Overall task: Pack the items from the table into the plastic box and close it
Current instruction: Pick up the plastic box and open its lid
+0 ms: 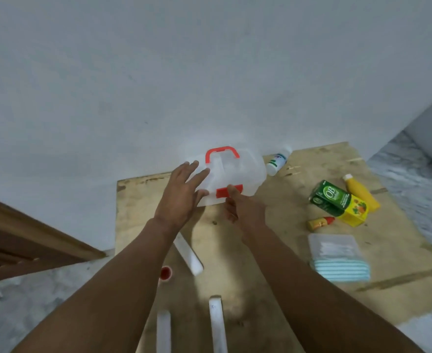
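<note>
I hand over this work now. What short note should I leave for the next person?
Hands: left hand open, resting on the plastic box; right hand has its thumb on the red latch, fingers curled.
Box stands at the far edge of the table, lid down.
Still out: white bottle, green carton, yellow bottle, small tube, striped pack, white sticks, red cap.
Done: nothing visibly packed. Left: open, pack everything, close.

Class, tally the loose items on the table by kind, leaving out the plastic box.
Bottles: 3
Carton: 1
Clear packet: 1
White sticks: 3
Red cap: 1
Total: 9
</note>
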`<state>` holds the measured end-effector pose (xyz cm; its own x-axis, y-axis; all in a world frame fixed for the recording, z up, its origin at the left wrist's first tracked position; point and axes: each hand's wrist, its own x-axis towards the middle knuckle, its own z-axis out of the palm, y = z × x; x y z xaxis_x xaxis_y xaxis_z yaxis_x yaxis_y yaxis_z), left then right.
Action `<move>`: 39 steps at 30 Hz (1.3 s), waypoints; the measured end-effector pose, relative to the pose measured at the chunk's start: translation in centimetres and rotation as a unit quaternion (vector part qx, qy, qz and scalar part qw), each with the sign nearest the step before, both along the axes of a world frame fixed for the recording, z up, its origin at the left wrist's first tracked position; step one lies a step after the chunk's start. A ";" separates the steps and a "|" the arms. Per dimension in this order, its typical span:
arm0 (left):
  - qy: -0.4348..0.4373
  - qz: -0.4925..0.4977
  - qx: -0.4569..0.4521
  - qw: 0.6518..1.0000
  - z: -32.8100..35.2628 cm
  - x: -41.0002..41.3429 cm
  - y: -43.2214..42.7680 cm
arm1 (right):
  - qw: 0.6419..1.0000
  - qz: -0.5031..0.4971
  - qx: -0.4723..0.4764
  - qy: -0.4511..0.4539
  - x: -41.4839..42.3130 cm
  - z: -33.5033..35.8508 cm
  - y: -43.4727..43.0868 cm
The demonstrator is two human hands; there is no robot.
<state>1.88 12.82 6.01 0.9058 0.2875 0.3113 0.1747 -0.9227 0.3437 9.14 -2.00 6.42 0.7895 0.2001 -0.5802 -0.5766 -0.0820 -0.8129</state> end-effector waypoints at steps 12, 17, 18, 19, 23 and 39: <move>0.003 0.006 -0.010 1.000 -0.1 0.0 0.3 | 0.994 -0.062 -0.060 -0.069 -0.9 -0.4 1.0; -0.007 0.005 -0.026 1.000 -0.3 -0.1 0.1 | 0.973 0.021 -0.100 -0.207 0.4 1.8 -0.3; -0.010 0.003 -0.031 0.999 -0.4 -0.1 0.1 | 0.965 0.048 -0.119 -0.227 0.9 2.0 -0.7; -0.012 0.002 -0.032 0.999 -0.5 -0.2 0.1 | 0.954 0.075 -0.146 -0.252 1.4 2.0 -1.1; -0.017 0.007 -0.030 0.999 -0.5 -0.1 0.0 | 0.893 0.153 -0.248 -0.342 3.3 2.0 -1.9; -0.036 0.121 -0.316 0.940 0.2 -0.4 -3.1 | 0.824 0.295 -0.213 -0.433 8.3 1.7 -4.1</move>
<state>1.46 9.75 6.22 0.7733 0.6306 0.0661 0.3088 -0.4656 0.8293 17.39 -6.06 8.08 0.7831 0.6210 0.0340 0.4481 -0.5255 -0.7232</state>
